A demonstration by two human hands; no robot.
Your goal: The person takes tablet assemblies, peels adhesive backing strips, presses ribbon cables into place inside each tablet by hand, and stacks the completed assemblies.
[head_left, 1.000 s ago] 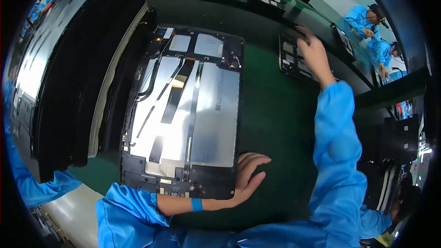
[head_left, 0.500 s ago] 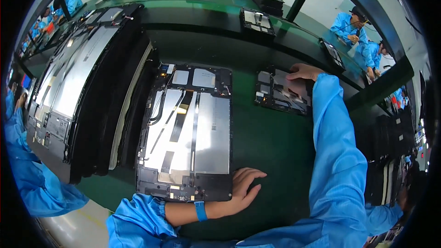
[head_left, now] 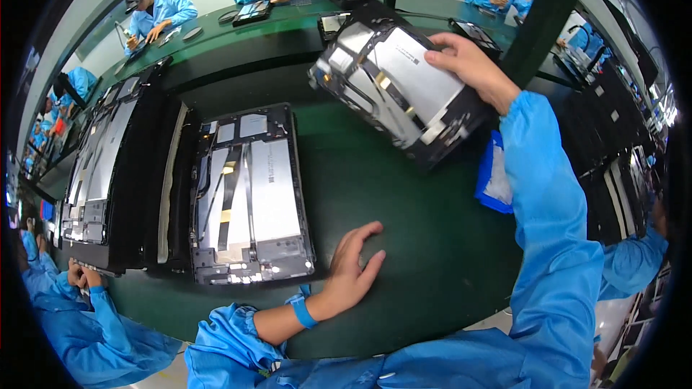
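My right hand grips an opened tablet by its right side, thumb on the silvery inner face and fingers behind. The tablet is tilted and held up above the far part of the bench, its cables and battery plates exposed. My left hand, with a blue band at the wrist, has its fingers apart and holds nothing. It is low over the bench, right of a second opened tablet. That one lies with its silver interior upward, beside a tall stack of black tablets.
A blue tray with pale contents sits by my right forearm. More black units are stacked at the right. Beyond a dark ledge, people in blue work at another green bench. A co-worker's hands are near the left stack.
My right hand has lifted a tablet up from the bench's far side, uncovering the blue tray. The view has turned right. My left hand has come clear of the lying tablet.
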